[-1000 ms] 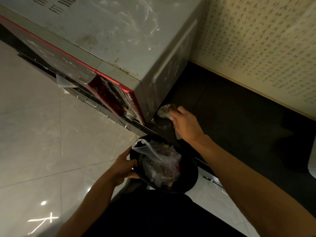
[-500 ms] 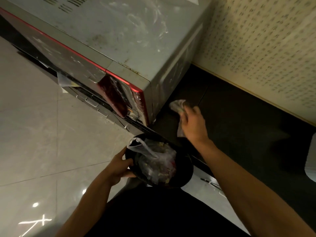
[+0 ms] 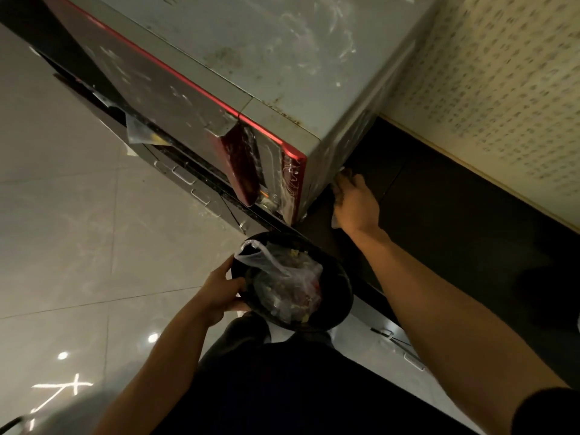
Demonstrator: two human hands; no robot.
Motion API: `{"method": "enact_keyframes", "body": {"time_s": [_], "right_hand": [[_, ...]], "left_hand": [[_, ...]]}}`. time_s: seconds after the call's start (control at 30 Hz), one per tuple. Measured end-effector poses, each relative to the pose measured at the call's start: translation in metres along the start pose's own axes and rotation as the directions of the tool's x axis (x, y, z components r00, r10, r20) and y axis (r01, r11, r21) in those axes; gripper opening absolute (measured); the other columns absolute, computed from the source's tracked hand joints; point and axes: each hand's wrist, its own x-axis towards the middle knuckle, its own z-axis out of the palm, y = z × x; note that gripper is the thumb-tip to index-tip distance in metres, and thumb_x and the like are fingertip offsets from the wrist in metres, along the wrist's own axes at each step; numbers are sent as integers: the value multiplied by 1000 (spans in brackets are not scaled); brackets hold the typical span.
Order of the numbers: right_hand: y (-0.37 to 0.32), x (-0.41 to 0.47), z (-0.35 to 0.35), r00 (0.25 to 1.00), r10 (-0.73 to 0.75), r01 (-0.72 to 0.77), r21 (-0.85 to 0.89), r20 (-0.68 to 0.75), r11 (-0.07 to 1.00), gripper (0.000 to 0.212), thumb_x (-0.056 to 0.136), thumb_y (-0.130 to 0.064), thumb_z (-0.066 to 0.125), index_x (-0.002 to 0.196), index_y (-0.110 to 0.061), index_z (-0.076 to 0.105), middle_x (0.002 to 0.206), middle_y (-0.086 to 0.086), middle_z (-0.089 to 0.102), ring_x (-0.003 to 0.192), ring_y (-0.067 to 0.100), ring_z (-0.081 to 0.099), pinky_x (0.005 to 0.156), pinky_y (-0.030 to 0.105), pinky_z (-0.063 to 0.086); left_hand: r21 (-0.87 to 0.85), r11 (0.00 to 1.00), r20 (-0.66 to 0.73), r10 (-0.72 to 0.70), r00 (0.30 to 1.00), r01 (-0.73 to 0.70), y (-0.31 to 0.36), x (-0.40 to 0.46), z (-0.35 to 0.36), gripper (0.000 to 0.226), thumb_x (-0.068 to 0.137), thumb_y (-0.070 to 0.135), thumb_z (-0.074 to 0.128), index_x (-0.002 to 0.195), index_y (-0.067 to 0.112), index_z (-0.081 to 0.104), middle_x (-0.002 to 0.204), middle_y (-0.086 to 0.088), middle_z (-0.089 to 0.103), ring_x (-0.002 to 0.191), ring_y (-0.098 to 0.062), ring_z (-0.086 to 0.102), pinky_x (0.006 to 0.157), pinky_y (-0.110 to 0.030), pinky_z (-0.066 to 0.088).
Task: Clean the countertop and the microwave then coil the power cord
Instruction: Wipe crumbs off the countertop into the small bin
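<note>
Cloth (image 3: 336,221) under right hand's fingers (image 3: 345,183)

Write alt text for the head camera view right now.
A person's right hand presses a pale cloth onto the dark countertop beside a microwave, while the left hand holds a black bowl containing a plastic bag.
</note>
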Motion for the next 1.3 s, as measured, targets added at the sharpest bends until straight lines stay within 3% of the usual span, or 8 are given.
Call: {"method": "enact_keyframes", "body": {"time_s": [0.2, 0.57, 0.67, 0.77, 0.87, 0.93, 1.13, 1.3], "right_hand": [[-7, -48, 8, 972, -216, 215, 18, 93, 976, 32, 99, -21, 52, 130, -22, 57, 106, 8, 49, 75, 18, 47, 61, 32, 44], [0, -99, 4, 844, -505, 493, 110, 178, 863, 37, 98, -19, 58, 134, -25, 57, 107, 3, 48, 81, 18, 52, 63, 33, 49], [34, -103, -14, 942, -336, 333, 104, 19, 937, 39, 97, -15, 57, 135, -25, 51, 105, 4, 46, 75, 20, 53, 62, 40, 53], [86, -102, -42, 992, 13, -12, 6, -128, 1000, 44, 97, -19, 53, 139, -27, 40, 110, 9, 44, 78, 27, 56, 66, 42, 54], [135, -99, -64, 871, 451, -451, 49, -194, 891, 40, 102, -25, 46, 141, -20, 40, 126, 18, 43, 94, 38, 60, 78, 43, 50], [147, -95, -66, 813, 562, -564, 33, -154, 825, 42, 103, -25, 46, 143, -13, 40, 134, 23, 42, 103, 45, 59, 83, 45, 49], [90, -77, -38, 946, 300, -302, -5, -122, 953, 38, 101, -23, 50, 137, -14, 46, 133, 16, 48, 95, 33, 63, 71, 37, 50], [31, -100, -15, 986, -159, 161, -44, 54, 986, 32, 100, -24, 51, 131, -18, 49, 111, 7, 51, 81, 25, 60, 57, 32, 41]], "left_hand": [[-5, 1000, 2, 6, 1000, -6, 1, 2, 8, 77, 90, -17, 53, 145, 37, 50, 113, -8, 62, 94, -45, 72, 76, -60, 62], [-21, 999, 41, -26, 999, 27, -6, 7, 16, 76, 91, -16, 51, 149, 32, 47, 125, -15, 60, 97, -44, 71, 67, -52, 65], [-37, 999, 43, -38, 998, 39, -12, 7, 19, 77, 92, -16, 49, 152, 31, 46, 134, -22, 57, 91, -42, 70, 64, -49, 65], [-64, 996, 34, -55, 998, 57, -19, 9, 21, 76, 93, -15, 49, 154, 31, 43, 140, -25, 54, 90, -42, 70, 64, -48, 65], [-76, 995, 19, -57, 998, 59, -26, 10, 23, 76, 93, -15, 50, 153, 32, 45, 131, -21, 57, 84, -39, 71, 62, -47, 65], [-87, 994, 6, -62, 998, 62, -29, 9, 25, 75, 93, -15, 49, 152, 31, 46, 134, -21, 56, 80, -38, 71, 61, -46, 65], [-116, 992, -3, -46, 999, 45, -36, 3, 32, 75, 92, -16, 50, 152, 29, 45, 138, -20, 56, 86, -37, 72, 63, -46, 65], [-147, 989, -26, -33, 999, 29, -43, -1, 36, 75, 93, -15, 50, 153, 29, 44, 129, -18, 59, 83, -36, 71, 59, -42, 64]]}}
